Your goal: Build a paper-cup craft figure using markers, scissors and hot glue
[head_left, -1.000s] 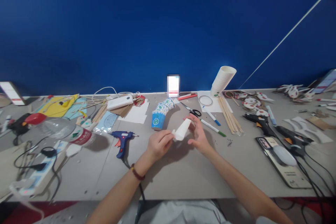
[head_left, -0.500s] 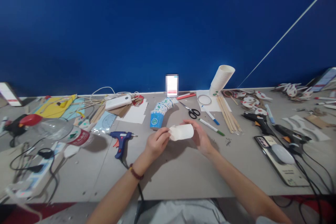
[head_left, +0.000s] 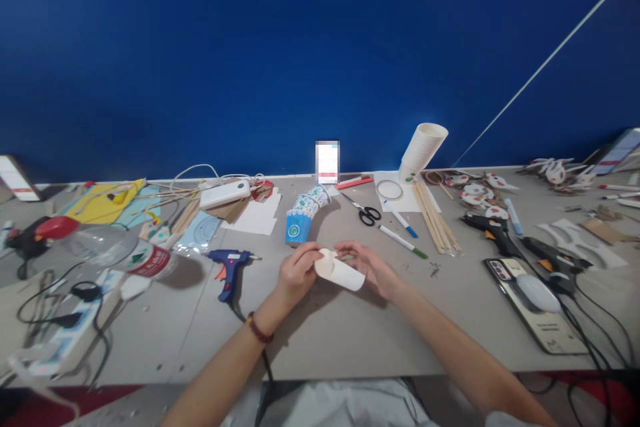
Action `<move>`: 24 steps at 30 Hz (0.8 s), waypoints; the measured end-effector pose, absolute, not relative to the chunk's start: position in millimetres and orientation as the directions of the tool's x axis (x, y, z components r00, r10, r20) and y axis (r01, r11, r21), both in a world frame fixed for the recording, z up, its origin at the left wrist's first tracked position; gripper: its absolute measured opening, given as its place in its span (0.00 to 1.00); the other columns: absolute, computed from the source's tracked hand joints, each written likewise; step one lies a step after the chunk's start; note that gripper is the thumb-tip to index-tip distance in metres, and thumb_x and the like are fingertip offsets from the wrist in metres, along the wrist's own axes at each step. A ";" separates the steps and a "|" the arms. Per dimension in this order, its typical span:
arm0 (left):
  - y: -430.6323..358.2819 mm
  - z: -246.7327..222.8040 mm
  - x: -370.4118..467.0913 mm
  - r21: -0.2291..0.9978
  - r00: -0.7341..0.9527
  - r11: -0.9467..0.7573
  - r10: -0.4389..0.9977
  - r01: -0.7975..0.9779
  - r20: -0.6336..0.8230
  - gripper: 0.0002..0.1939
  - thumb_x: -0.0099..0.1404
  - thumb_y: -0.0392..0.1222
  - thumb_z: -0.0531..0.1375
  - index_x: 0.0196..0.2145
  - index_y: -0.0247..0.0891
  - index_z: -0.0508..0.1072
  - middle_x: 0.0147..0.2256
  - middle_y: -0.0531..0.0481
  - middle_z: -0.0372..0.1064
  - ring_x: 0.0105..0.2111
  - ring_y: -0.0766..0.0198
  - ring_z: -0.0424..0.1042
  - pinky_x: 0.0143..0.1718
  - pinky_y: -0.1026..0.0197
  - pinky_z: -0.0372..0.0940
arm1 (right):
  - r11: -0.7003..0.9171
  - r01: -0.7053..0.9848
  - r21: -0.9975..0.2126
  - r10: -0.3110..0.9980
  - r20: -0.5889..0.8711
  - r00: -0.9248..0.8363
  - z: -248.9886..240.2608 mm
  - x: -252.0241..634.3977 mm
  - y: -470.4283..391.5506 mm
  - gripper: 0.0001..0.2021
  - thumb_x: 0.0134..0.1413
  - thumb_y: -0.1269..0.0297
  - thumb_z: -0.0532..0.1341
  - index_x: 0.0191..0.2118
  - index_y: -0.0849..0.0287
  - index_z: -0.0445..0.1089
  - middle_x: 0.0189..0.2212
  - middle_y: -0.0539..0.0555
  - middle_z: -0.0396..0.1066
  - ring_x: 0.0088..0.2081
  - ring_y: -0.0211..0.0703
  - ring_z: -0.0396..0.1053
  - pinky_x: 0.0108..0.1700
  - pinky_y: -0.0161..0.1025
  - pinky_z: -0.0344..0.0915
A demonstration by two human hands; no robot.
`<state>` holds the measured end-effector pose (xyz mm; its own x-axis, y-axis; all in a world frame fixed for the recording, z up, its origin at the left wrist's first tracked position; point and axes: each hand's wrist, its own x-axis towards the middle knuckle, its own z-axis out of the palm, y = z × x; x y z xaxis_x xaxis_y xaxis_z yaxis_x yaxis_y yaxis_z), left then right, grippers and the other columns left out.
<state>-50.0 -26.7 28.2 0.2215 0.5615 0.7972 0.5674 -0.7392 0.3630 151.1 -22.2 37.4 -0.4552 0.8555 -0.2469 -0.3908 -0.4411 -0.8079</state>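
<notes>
A white paper cup (head_left: 346,275) lies tilted between my two hands above the middle of the table, its long side sloping down to the right. My left hand (head_left: 299,273) pinches the cup's left end between thumb and fingers. On the far side, my right hand (head_left: 373,268) has its curved fingers against the cup; part of them is hidden behind it. Just beyond my left hand is a curved row of blue-and-white patterned paper cups (head_left: 299,225). To the left lies a blue glue gun (head_left: 230,270), nozzle pointing right.
Scissors (head_left: 367,213), a green-tipped marker (head_left: 403,241) and wooden sticks (head_left: 434,217) lie beyond my right hand. A leaning stack of white cups (head_left: 424,150) stands behind. On the left are a plastic bottle (head_left: 113,247) and a power strip (head_left: 83,327); a phone (head_left: 540,320) is right.
The cup has turned in my hands: its right end has dropped toward me and its left end faces up more. My right fingers have shifted left along its far side.
</notes>
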 end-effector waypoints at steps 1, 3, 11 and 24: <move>-26.7 28.3 -51.0 0.323 0.223 -0.739 0.535 0.591 0.815 0.08 0.63 0.29 0.56 0.35 0.39 0.72 0.37 0.47 0.75 0.36 0.65 0.76 0.39 0.65 0.71 | -0.468 -0.360 -0.807 0.830 -0.261 -0.493 38.0 151.5 -22.9 0.20 0.49 0.47 0.63 0.43 0.56 0.72 0.38 0.53 0.71 0.34 0.42 0.72 0.32 0.37 0.71; -26.2 29.1 -53.4 0.273 0.222 -0.730 0.503 0.626 0.836 0.09 0.63 0.29 0.56 0.36 0.39 0.73 0.37 0.46 0.76 0.36 0.65 0.76 0.39 0.65 0.71 | -0.513 -0.289 -0.808 0.775 -0.290 -0.562 40.0 153.4 -23.9 0.20 0.50 0.47 0.63 0.44 0.55 0.69 0.37 0.54 0.73 0.33 0.44 0.74 0.28 0.38 0.72; -25.2 27.9 -56.4 0.326 0.196 -0.685 0.567 0.652 0.800 0.11 0.64 0.29 0.54 0.39 0.39 0.73 0.39 0.44 0.75 0.40 0.63 0.76 0.43 0.62 0.71 | -0.524 -0.168 -0.835 0.739 -0.348 -0.576 42.4 161.0 -18.6 0.19 0.43 0.56 0.69 0.38 0.59 0.66 0.25 0.51 0.73 0.25 0.42 0.74 0.22 0.33 0.70; -31.9 37.4 -44.0 0.978 0.208 -0.187 0.964 0.089 0.166 0.24 0.62 0.46 0.61 0.55 0.40 0.65 0.51 0.41 0.68 0.47 0.57 0.72 0.45 0.59 0.68 | 0.085 0.111 -0.990 0.994 0.077 -0.073 22.0 153.4 -19.2 0.11 0.52 0.56 0.63 0.37 0.58 0.71 0.33 0.54 0.73 0.35 0.42 0.71 0.38 0.39 0.68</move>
